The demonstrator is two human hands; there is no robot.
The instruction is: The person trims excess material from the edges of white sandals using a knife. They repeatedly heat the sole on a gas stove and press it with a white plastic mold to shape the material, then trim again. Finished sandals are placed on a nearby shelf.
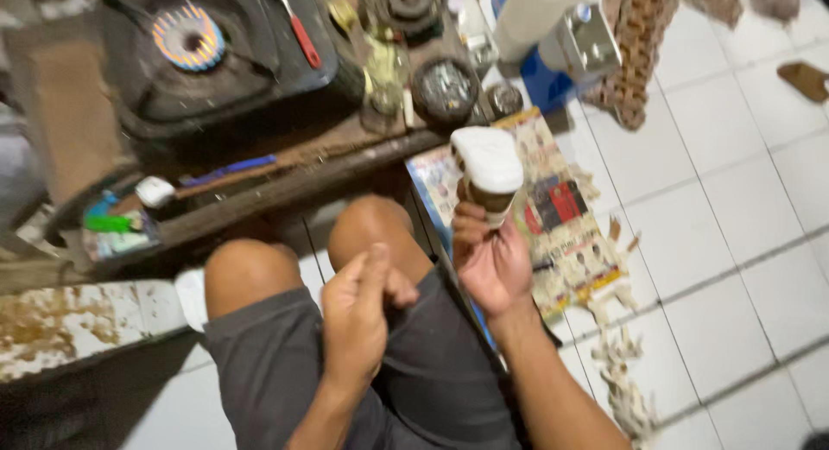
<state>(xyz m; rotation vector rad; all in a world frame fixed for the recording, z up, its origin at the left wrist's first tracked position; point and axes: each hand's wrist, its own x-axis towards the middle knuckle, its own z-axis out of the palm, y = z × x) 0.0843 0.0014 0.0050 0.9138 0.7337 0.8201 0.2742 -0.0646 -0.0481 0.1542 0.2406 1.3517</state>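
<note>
Right hand (490, 260) pinched a white-capped brown block (489, 172) from below, over the floor tiles. Left hand (358, 316) rested curled, empty, on the lap. Block looked light, stiff; best gripped low.

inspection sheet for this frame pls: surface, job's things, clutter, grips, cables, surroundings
surface: white tiled floor, printed paper sheet spread on it.
job's things: white-capped brown object held upright over the paper.
clutter: torn scraps on the tiles; low wooden bench with red-handled tool, blue pen, round metal parts; lit gas burner.
grips: right hand closed on the object; left hand rests on the lap, holding nothing visible.
cables: nothing seen.
surroundings: blue and white container, sandal; image blurred.
</note>
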